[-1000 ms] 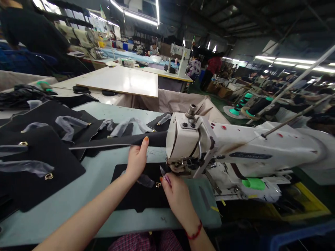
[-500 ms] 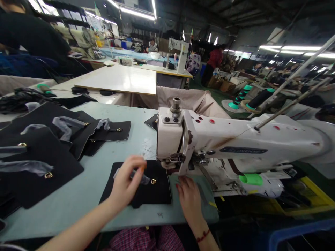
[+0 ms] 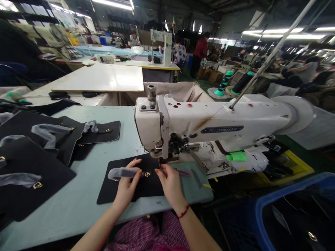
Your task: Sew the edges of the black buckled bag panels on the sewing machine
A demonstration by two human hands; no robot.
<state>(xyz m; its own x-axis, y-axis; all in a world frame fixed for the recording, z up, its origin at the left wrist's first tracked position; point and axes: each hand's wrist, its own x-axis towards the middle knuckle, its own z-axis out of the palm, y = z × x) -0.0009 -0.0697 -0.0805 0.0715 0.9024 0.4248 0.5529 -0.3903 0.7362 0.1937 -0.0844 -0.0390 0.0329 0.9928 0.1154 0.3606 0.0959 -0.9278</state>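
Observation:
A black leather-like panel (image 3: 154, 186) lies on the pale green table by the sewing machine (image 3: 183, 120), its far right edge under the machine head. On the panel is a strap wrapped in clear plastic (image 3: 116, 173), ending at a gold buckle (image 3: 147, 174). My left hand (image 3: 126, 188) rests on the panel at the strap, thumb and fingers apart. With my right hand (image 3: 171, 183) I pinch the panel's right edge, just in front of the machine head. Pink-handled snips (image 3: 183, 172) lie to the right of that hand.
Several similar black panels (image 3: 44, 177) with wrapped straps are piled at the left. A blue crate (image 3: 261, 205) stands low at the right, with a yellow crate (image 3: 295, 167) behind it. Thread cones (image 3: 224, 83) stand behind the machine. Other people are farther back.
My left hand has come down from above the panel onto it. My right hand has moved from the tabletop to the panel's edge. The panel's far edge now sits nearer the machine head.

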